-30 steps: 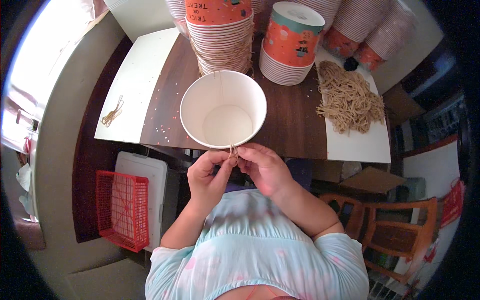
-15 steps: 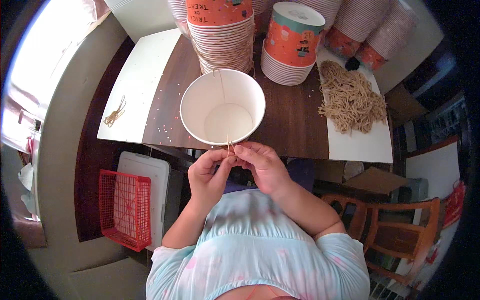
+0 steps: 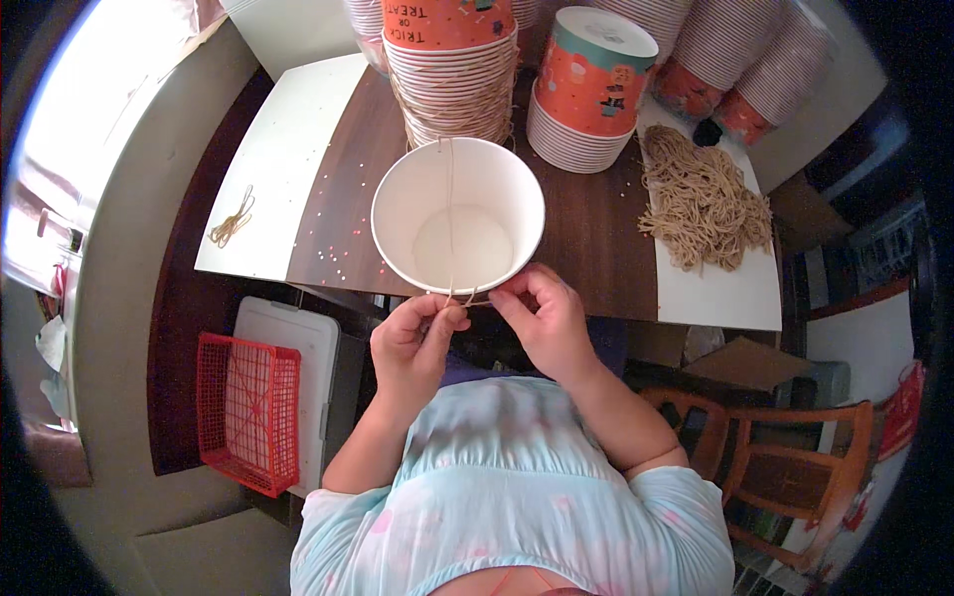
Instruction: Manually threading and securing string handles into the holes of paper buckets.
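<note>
A white paper bucket (image 3: 458, 214) stands at the table's near edge with its wide mouth toward me. A thin tan cord (image 3: 451, 199) runs from its far rim across the mouth to the near rim. Just below that near rim, my left hand (image 3: 412, 338) pinches the cord between thumb and fingers. My right hand (image 3: 545, 323), a little to the right, is closed on a short stretch of the cord pulled sideways from the left fingertips. Whether a knot lies there is too small to tell.
Behind the bucket rises a stack of nested buckets (image 3: 457, 89) draped with cords. An orange-and-teal bucket stack (image 3: 591, 89) stands beside it. A heap of tan cord (image 3: 706, 204) lies on the right, a small cord bundle (image 3: 232, 221) on the left. A red basket (image 3: 248, 412) sits lower left.
My right hand has moved right, away from the left, drawing the cord out between them. The cord now lies straighter across the bucket's mouth, and the bucket appears slightly further right.
</note>
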The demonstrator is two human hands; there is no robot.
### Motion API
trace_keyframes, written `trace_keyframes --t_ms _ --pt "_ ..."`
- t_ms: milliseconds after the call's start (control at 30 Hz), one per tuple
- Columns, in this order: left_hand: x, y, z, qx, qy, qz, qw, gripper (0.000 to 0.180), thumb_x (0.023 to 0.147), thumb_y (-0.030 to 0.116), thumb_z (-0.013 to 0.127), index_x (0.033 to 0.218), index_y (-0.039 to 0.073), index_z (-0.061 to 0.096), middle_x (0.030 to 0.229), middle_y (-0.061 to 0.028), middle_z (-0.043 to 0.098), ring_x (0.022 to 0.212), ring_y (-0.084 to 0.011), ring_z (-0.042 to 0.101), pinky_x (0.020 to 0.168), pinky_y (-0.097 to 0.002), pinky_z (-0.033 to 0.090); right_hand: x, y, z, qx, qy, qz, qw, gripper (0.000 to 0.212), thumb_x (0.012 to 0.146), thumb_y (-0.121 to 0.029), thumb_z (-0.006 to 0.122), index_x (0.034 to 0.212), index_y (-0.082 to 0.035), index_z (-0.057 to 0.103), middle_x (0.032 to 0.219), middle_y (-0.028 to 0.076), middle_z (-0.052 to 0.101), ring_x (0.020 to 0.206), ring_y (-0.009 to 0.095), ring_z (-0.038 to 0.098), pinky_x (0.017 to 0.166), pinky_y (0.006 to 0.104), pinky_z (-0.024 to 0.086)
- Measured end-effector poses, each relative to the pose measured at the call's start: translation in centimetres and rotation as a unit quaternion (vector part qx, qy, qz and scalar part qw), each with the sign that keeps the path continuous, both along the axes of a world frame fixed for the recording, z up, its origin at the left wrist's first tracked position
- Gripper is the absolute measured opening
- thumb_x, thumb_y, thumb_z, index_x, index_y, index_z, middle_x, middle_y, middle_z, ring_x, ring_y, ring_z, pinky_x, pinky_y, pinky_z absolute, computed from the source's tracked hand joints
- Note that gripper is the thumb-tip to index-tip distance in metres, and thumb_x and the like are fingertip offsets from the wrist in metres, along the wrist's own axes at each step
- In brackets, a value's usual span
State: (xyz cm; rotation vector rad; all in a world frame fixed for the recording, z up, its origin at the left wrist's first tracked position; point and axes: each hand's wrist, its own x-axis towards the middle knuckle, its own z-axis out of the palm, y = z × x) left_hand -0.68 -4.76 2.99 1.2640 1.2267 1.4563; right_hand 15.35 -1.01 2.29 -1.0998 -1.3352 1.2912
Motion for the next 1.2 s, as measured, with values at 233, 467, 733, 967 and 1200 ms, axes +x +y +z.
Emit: trace_keyframes --t_ms 233,467,733,967,1200 --pt "0.1 -0.2 0.4 -0.041 -0.106 -0.06 0.992 0.011 0.089 0.003 0.059 0.092 -0.007 0.063 0.085 -0.0063 0.065 0.075 -0.01 0.061 0.069 -0.0223 0.051 -0.3 0.5 0.2 0.32 -0.294 -0.142 0.89 0.015 0.076 -0.014 0.069 0.076 -0.006 0.056 0.075 0.008 0.055 0.07 0.028 0.055 0.066 0.0399 0.04" --pt "-1.3 -0.2 2.1 0.126 0.197 0.042 0.971 0.006 0.084 0.001 0.063 0.089 -0.002 0.065 0.085 -0.0063 0.059 0.077 -0.0129 0.055 0.068 -0.0223 0.042 0.9 -0.7 1.6 0.243 -0.223 -0.088 0.94 0.025 0.074 -0.018 0.073 0.093 -0.009 0.06 0.089 0.005 0.059 0.071 0.023 0.057 0.073 0.0373 0.041" --pt "-0.4 0.4 3.3 0.204 0.173 0.024 0.963 0.011 0.075 -0.004 0.068 0.084 0.001 0.064 0.081 -0.0081 0.058 0.076 -0.0177 0.055 0.067 -0.0261 0.044 -2.3 0.1 1.9 0.484 -0.212 -0.068 0.846 0.026 0.071 -0.015 0.07 0.095 -0.013 0.06 0.103 0.004 0.058 0.087 0.023 0.055 0.076 0.0397 0.04" --pt "-1.8 0.3 6.2 0.248 -0.009 -0.097 0.964 0.005 0.077 -0.001 0.067 0.079 -0.002 0.062 0.084 -0.009 0.056 0.079 -0.0176 0.052 0.071 -0.0275 0.044 -1.6 0.9 2.8 0.448 -0.246 -0.099 0.854 0.019 0.065 -0.011 0.075 0.081 -0.015 0.066 0.093 -0.001 0.064 0.079 0.018 0.056 0.072 0.0334 0.038" --pt "-1.6 2.0 6.2 0.177 -0.188 -0.145 0.955 0.01 0.084 0.008 0.064 0.081 -0.002 0.062 0.09 -0.0066 0.053 0.084 -0.014 0.051 0.077 -0.027 0.043 -1.7 1.1 3.2 0.412 -0.346 -0.093 0.838 0.013 0.069 -0.023 0.074 0.078 -0.019 0.065 0.078 -0.005 0.06 0.08 0.018 0.054 0.072 0.0364 0.038"
